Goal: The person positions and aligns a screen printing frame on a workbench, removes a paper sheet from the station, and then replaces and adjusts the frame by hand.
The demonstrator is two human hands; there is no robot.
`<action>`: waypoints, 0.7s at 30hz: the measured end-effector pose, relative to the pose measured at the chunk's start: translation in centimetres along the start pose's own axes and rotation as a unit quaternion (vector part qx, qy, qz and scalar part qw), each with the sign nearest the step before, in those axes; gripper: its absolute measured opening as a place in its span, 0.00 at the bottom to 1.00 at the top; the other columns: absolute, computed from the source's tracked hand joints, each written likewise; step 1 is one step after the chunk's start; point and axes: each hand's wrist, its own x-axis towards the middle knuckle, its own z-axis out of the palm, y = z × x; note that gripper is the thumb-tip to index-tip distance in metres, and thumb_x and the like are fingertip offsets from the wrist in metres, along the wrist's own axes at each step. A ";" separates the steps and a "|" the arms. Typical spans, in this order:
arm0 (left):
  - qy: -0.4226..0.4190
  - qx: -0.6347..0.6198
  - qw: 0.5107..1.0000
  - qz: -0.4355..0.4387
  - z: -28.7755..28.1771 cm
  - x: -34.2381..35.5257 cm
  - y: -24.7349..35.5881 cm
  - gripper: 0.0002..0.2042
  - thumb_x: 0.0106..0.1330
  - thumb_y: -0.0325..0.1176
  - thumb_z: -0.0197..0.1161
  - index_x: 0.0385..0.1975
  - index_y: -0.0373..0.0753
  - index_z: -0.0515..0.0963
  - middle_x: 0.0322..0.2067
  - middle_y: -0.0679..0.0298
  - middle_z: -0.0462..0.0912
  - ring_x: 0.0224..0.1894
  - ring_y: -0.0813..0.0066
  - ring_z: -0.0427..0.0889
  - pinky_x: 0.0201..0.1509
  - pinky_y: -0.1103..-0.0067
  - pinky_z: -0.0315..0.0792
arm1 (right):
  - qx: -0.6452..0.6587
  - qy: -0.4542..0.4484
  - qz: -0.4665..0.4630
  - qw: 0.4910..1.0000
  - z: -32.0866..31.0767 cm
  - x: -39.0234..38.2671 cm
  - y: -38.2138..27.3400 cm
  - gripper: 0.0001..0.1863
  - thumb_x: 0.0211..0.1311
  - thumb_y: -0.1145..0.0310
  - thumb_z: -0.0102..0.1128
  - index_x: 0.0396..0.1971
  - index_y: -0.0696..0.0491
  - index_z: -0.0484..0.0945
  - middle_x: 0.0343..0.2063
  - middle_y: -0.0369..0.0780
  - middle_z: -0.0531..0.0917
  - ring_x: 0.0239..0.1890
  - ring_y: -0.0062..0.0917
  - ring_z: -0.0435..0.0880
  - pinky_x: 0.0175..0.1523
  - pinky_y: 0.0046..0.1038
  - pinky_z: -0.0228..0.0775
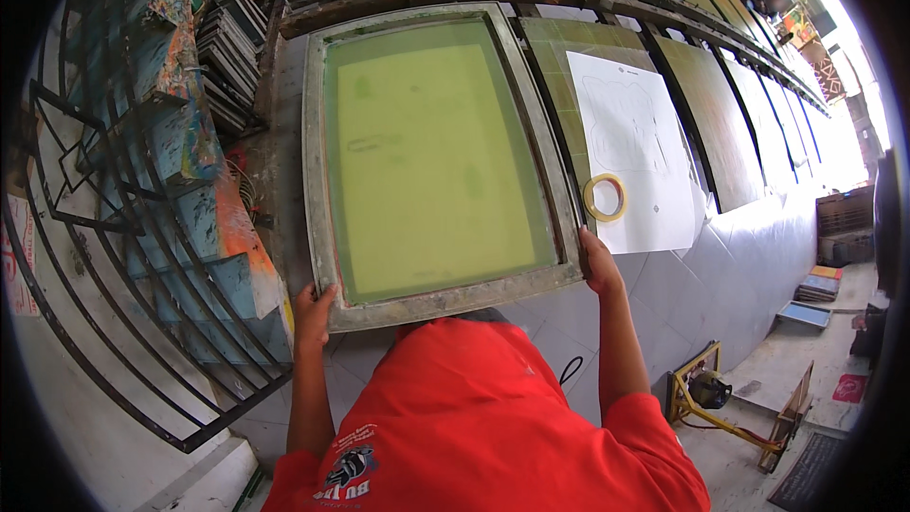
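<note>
A red shirt point(464, 417) bulges nearest; beyond it, the left hand point(314, 313) and right hand point(601, 264) clamp the screen point(436, 156) by its near corners, left of the paper point(637, 123) (tape point(607, 217) overlaps its edge).

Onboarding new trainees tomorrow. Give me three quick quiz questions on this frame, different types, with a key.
1. True or false: the left hand and the right hand are at the two near corners of the framed screen.
2. Multiple choice: what lies partly over the left edge of the white sheet?
a) a pair of scissors
b) a yellow roll of tape
c) a red cup
3. Fill in: in the picture, the white sheet lies to the ____ of the framed screen.

Key: 1 true; 2 b; 3 right.
</note>
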 end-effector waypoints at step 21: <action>-0.029 -0.037 0.999 -0.021 -0.6 0.3 -0.1 0.17 0.61 0.31 0.63 0.48 0.30 0.73 0.42 0.58 0.79 0.41 0.72 0.78 0.45 0.78 0.71 | -0.644 -0.036 -0.255 0.720 5.8 -9.4 9.9 0.27 0.53 0.59 0.63 0.52 0.51 0.68 0.46 0.46 0.74 0.43 0.40 0.75 0.46 0.39 0.69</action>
